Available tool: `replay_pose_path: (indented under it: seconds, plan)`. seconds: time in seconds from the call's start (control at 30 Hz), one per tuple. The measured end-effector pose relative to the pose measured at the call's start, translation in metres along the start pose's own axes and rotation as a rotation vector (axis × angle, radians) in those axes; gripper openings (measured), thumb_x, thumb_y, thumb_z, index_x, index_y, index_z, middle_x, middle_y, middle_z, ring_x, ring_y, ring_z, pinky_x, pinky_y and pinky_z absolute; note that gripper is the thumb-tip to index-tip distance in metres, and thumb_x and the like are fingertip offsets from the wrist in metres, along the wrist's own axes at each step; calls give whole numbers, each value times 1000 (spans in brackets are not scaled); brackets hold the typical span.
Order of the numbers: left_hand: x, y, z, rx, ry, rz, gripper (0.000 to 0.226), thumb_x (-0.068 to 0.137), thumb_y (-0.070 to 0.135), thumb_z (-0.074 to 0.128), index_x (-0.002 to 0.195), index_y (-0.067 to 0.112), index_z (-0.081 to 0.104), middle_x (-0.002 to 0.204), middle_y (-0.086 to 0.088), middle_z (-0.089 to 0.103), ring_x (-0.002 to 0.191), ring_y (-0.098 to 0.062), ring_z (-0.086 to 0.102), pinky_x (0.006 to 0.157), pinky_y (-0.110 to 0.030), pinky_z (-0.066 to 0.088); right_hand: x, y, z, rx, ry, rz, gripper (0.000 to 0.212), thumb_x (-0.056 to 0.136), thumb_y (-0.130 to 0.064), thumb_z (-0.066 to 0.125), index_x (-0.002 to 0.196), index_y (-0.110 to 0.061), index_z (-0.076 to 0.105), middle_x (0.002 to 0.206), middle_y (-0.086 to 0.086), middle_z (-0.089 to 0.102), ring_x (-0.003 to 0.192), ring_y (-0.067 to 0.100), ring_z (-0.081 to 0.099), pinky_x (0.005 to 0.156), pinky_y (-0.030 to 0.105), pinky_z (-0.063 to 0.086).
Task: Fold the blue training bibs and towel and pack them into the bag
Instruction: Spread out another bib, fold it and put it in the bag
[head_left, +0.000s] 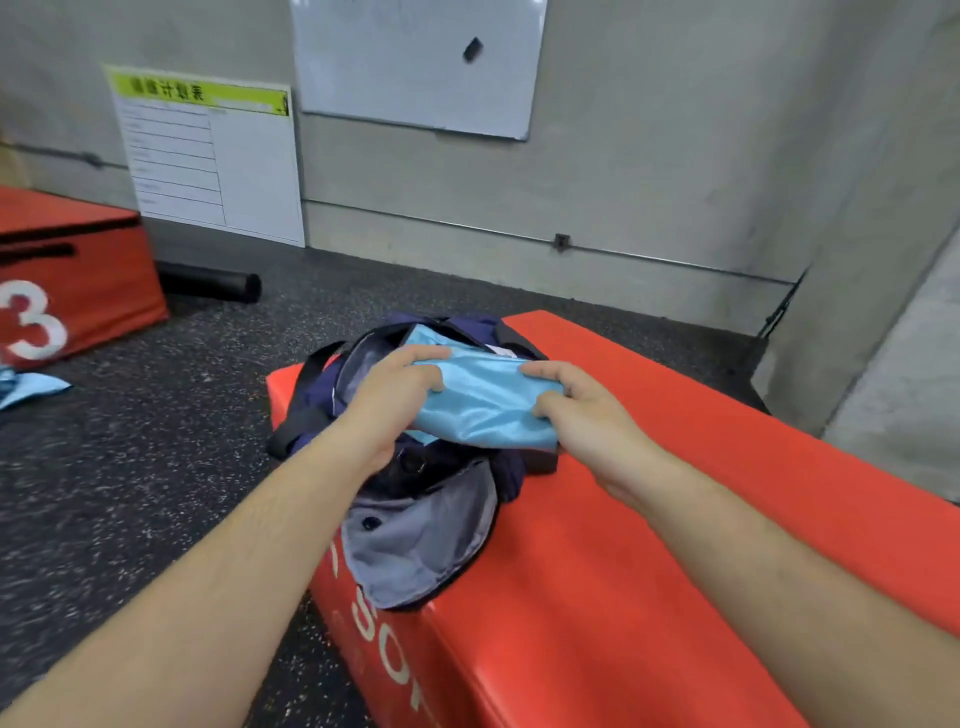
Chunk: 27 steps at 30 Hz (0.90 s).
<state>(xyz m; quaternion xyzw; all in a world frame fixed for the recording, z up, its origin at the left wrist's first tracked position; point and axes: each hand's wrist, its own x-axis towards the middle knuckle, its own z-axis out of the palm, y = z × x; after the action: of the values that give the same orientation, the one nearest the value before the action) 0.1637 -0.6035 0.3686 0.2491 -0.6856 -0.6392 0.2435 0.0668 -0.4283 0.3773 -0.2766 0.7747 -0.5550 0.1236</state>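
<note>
Here both hands (483, 400) grip the folded blue bib (485, 402) between them, over the bag (415, 525).

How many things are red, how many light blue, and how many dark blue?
Red: 2, near box, far box
Light blue: 2, held cloth, floor cloth
Dark blue: 1, bag
Total: 5

Grey concrete wall (649, 156) carried a whiteboard (415, 62). Lower left of the whiteboard, a chart board (208, 156) leaned. Dark speckled floor (130, 467) lay below.
</note>
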Motion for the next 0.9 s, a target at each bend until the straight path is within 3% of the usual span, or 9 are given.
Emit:
replay_pose_path:
  seconds: [0.13, 0.23, 0.3, 0.4, 0.57, 0.7, 0.77, 0.83, 0.9]
  plan:
    - [35, -11, -34, 78, 140, 48, 41, 84, 7, 54, 112, 33, 70, 109, 3, 64, 89, -16, 56, 77, -30, 45, 44, -9, 49, -83, -54, 7, 45, 89, -7, 48, 123, -34, 62, 97, -4, 59, 59, 11, 48, 52, 22, 39]
    - [60, -23, -45, 118, 170, 56, 42, 88, 3, 52, 116, 31, 65, 92, 4, 57, 76, -14, 48, 62, -24, 39, 68, -6, 74, -149, -63, 23, 49, 88, -7, 47, 126, -34, 60, 86, -8, 55, 70, 20, 55, 61, 29, 43]
    - [72, -33, -49, 176, 161, 54, 44, 89, 3, 49, 121, 30, 62, 81, 3, 53, 65, -13, 43, 51, -19, 35, 80, -3, 83, -217, -67, 19, 49, 87, -6, 48, 126, -34, 60, 81, -13, 51, 75, 21, 59, 59, 23, 43]
    - [82, -48, -52, 295, 132, 71, 45, 90, 2, 48, 126, 27, 58, 78, 2, 54, 60, -12, 44, 45, -12, 33, 93, 6, 89, -326, -100, 27, 49, 83, -8, 52, 122, -36, 62, 84, -7, 62, 62, 12, 56, 51, 18, 40]
    - [92, -65, -61, 639, 18, 136, 42, 93, 16, 52, 132, 31, 49, 78, 4, 59, 63, -14, 53, 63, -30, 40, 94, 18, 90, -507, -172, 47, 37, 83, -21, 55, 111, -43, 61, 84, -1, 67, 60, 14, 56, 58, 25, 44]
    - [87, -65, -64, 850, -59, 196, 43, 94, 21, 52, 136, 28, 43, 75, 2, 57, 65, -15, 55, 64, -33, 40, 86, 23, 88, -566, -186, 29, 32, 86, -23, 54, 113, -40, 56, 69, -5, 57, 55, 12, 50, 54, 25, 36]
    - [86, -65, -63, 944, -91, 213, 46, 94, 27, 53, 139, 30, 40, 91, -1, 62, 78, -22, 61, 76, -37, 49, 83, 24, 89, -568, -182, 28, 33, 87, -23, 54, 117, -38, 54, 70, -5, 58, 55, 12, 51, 54, 25, 37]
    - [88, -67, -61, 1065, -101, 219, 50, 95, 32, 52, 143, 33, 36, 120, -9, 57, 99, -29, 62, 88, -41, 50, 80, 22, 92, -600, -192, 23, 39, 87, -26, 54, 124, -36, 51, 86, -2, 61, 67, 15, 57, 61, 28, 46]
    - [87, -70, -57, 1148, -92, 199, 54, 97, 35, 51, 148, 35, 32, 133, -15, 46, 112, -34, 58, 94, -43, 49, 77, 22, 98, -736, -192, 16, 46, 88, -32, 55, 133, -34, 47, 122, 4, 50, 103, 24, 56, 84, 34, 50]
